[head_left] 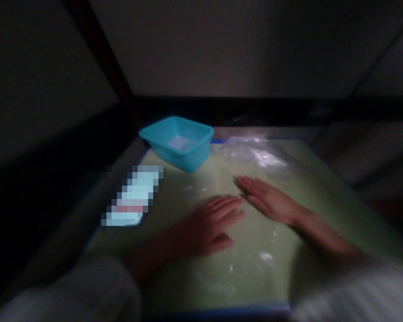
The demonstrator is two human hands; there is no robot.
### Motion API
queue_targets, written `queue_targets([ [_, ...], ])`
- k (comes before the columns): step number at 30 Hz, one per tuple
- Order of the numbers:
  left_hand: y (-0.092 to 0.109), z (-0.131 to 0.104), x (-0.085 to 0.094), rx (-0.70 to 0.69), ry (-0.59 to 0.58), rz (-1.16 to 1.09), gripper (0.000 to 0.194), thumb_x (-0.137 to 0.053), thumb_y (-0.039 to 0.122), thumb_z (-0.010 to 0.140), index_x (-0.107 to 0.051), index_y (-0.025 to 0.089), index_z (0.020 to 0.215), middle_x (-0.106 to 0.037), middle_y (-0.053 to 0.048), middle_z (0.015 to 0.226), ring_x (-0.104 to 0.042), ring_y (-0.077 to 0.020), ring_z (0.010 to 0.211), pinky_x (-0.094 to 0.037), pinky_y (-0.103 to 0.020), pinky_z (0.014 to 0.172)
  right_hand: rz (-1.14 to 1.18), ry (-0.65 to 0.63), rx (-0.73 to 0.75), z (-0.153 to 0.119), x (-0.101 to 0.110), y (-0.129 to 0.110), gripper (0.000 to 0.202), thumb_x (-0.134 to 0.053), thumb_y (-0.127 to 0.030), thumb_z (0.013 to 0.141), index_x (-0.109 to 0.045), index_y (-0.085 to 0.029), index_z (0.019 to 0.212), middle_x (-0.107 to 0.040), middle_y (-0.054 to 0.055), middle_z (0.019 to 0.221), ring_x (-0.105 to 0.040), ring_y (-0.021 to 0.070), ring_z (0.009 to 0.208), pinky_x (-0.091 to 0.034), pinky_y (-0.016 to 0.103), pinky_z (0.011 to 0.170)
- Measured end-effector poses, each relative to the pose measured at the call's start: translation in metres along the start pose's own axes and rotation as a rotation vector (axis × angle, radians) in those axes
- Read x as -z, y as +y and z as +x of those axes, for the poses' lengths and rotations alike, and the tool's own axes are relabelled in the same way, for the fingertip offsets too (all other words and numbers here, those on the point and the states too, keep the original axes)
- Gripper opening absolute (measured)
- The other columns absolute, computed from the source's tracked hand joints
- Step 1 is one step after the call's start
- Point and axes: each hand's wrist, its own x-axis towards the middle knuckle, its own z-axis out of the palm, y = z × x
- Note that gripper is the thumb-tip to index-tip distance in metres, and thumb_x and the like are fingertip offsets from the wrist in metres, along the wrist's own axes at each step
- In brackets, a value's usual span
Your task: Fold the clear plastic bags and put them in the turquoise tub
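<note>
My left hand (213, 226) lies palm down over the pale green tabletop (309, 264), its fingers stretched out to the right and the thumb apart. My right hand (270, 199) is close by on the right, with its fingers extended to the left. Neither hand grips anything. Shiny glints under and in front of the hands look like clear plastic film (265, 257) lying flat, though its edges are hard to make out. Beyond my right hand, a crumpled clear plastic sheet or bag (265, 156) rests at the back.
A turquoise plastic basket (198, 154) stands at the back left with something whitish inside. Left of my left hand lies a bright, pixelated flat object (137, 197), perhaps a screen. Behind the table rises a plain wall (221, 53). The scene is dim and blurred.
</note>
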Motion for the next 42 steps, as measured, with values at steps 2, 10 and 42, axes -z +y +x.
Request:
queue_targets([
  [2,0.010,0.003,-0.003,-0.053,-0.002,-0.038,0.059,-0.045,0.042,0.089,-0.036,0.011,0.139,-0.030,-0.017,0.147,-0.024,-0.0255,0.138,-0.021,-0.042,0.113,0.018,-0.020,0.041,0.003,-0.007,-0.001,0.051,-0.031,-0.037,0.097,-0.026,-0.017,0.145,-0.031,0.011,0.148,-0.027,0.0201,0.136,-0.026,0.044,0.111],
  [10,0.022,0.004,-0.007,-0.162,-0.187,-0.125,0.059,-0.042,0.050,0.089,-0.035,0.021,0.140,-0.027,-0.008,0.150,-0.023,-0.0268,0.139,-0.019,-0.044,0.113,-0.102,-0.116,0.045,0.002,-0.015,0.005,0.057,-0.030,-0.041,0.097,-0.021,-0.014,0.146,-0.025,0.012,0.150,-0.019,0.0230,0.139,-0.021,0.047,0.111],
  [42,0.019,0.002,0.027,0.055,-0.169,-0.642,0.032,-0.063,0.027,0.081,-0.063,0.023,0.113,-0.068,-0.002,0.112,-0.064,-0.0181,0.101,-0.034,-0.038,0.106,-0.094,0.029,0.116,-0.002,0.006,0.010,0.041,-0.034,-0.034,0.096,-0.048,-0.023,0.133,-0.057,0.008,0.130,-0.054,0.0222,0.118,-0.046,0.041,0.097],
])
